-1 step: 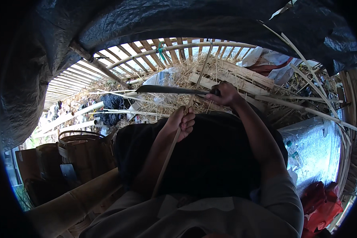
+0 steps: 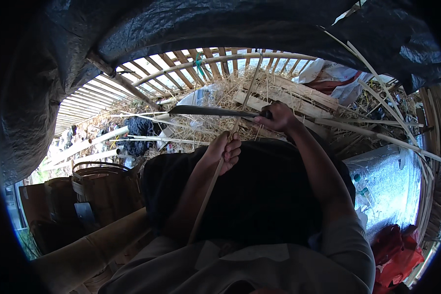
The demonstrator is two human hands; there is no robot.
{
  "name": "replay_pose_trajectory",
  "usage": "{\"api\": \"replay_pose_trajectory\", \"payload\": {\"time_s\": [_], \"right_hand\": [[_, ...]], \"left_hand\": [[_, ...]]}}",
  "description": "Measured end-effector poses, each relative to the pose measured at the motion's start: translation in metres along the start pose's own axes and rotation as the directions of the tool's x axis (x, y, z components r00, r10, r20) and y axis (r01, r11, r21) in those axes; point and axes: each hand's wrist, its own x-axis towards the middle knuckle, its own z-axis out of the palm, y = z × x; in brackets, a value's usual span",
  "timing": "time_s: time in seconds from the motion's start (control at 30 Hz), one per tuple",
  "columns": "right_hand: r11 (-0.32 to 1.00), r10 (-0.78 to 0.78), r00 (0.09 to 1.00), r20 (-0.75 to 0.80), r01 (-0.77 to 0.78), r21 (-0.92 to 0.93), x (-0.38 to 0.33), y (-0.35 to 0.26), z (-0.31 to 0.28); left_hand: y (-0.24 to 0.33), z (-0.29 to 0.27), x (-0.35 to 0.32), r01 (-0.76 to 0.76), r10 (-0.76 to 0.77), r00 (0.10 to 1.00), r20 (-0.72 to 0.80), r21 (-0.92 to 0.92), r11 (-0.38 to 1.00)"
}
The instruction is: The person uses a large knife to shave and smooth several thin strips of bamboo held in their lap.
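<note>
Left hand (image 2: 224, 152) grasping bamboo strip (image 2: 208, 193), right hand (image 2: 277, 116) gripping long knife (image 2: 211, 111), woven baskets (image 2: 100, 188) left, straw (image 2: 230, 95) ahead

pale tan bamboo strip (image 2: 215, 181), dark knife blade (image 2: 210, 111)

A dark plastic tarpaulin (image 2: 220, 24) arches overhead as a roof and hangs down the left side. Beneath its edge runs a lattice wall of bamboo slats (image 2: 201, 61), with bright daylight shining between the strips. The ground beyond is strewn with dry straw (image 2: 240, 93) and pale wooden planks (image 2: 289, 100). Long split bamboo poles (image 2: 377, 132) lean across the right side. Woven baskets (image 2: 100, 188) stand at the lower left, a shiny silver sheet (image 2: 392, 186) lies at the right, and a red plastic bag (image 2: 397, 250) sits below it
</note>
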Motion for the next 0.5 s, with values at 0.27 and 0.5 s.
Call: {"api": "replay_pose_trajectory", "payload": {"time_s": [0.27, 0.5], "right_hand": [[0.985, 0.078, 0.975, 0.206, -0.108, 0.138, -0.044, -0.024, -0.019], [0.977, 0.011, 0.998, -0.064, 0.002, 0.212, -0.089, -0.022, -0.002]], "left_hand": [[-0.009, 0.005, -0.003, 0.005, -0.005, 1.000, -0.003, 0.061, 0.998], [-0.020, 0.009, -0.012, 0.000, -0.002, 1.000, 0.018, 0.084, 0.996]]}}
